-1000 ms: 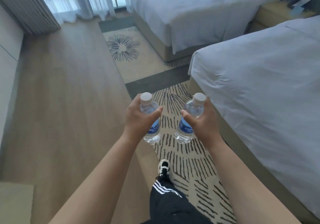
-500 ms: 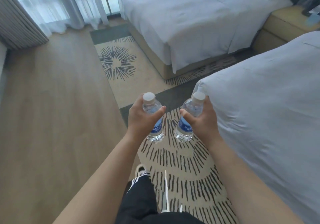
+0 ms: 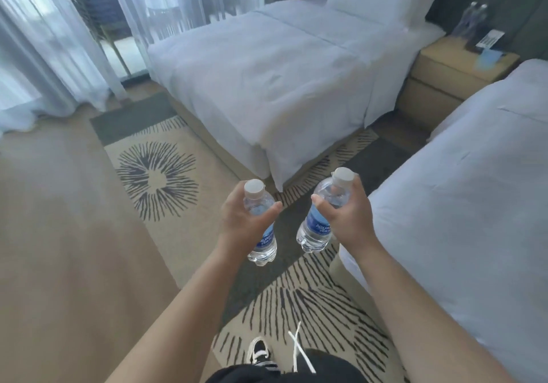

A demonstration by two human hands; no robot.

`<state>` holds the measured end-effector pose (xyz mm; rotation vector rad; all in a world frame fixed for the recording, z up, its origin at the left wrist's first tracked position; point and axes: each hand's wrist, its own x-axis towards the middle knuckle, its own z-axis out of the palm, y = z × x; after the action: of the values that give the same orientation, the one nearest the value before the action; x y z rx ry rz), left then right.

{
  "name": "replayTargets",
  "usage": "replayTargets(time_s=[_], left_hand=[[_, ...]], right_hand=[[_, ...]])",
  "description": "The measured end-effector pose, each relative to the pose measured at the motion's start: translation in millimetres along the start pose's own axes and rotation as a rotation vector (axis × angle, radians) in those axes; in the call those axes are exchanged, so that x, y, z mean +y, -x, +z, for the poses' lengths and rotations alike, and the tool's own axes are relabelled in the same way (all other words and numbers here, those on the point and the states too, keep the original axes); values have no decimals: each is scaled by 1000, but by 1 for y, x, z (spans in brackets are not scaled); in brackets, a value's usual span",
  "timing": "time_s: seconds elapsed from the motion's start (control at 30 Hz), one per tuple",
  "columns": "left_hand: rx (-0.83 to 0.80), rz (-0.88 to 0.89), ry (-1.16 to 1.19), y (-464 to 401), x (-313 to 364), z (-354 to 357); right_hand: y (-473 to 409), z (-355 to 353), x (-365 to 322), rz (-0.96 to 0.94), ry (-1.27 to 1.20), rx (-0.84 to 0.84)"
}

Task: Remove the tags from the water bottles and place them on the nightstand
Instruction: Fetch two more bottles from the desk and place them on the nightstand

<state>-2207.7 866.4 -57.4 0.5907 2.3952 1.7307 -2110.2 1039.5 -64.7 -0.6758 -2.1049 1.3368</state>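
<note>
I hold two small clear water bottles with white caps and blue labels, upright in front of me over the rug. My left hand [image 3: 240, 219] grips the left bottle [image 3: 261, 222] around its upper body. My right hand [image 3: 348, 219] grips the right bottle [image 3: 318, 222] the same way. No tags show on either bottle. The wooden nightstand [image 3: 441, 71] stands far off at the upper right, between the two beds, with two more bottles [image 3: 471, 21], a dark stand with a white card and a blue item on top.
A white bed [image 3: 267, 77] lies ahead and a second white bed [image 3: 474, 204] is close on my right, with a narrow aisle between them toward the nightstand. A patterned rug [image 3: 157, 175] covers the wooden floor. Sheer curtains [image 3: 44, 56] hang at the left. My shoe [image 3: 259, 351] shows below.
The view has advanced and turned right toward the aisle; the nightstand and far bed are nearer and fuller in view. Both hands hold the bottles as before.
</note>
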Motion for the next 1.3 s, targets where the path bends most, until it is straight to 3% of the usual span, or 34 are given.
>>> replayTargets(time_s=[0.27, 0.53, 1.3], left_hand=[[-141, -3, 46, -175, -8, 58], [-281, -18, 55, -345, -6, 179], [-590, 201, -9, -708, 68, 536]], right_hand=[[-146, 11, 24, 45, 51, 167], [-315, -1, 95, 143, 127, 256], [-693, -148, 226, 368, 189, 628]])
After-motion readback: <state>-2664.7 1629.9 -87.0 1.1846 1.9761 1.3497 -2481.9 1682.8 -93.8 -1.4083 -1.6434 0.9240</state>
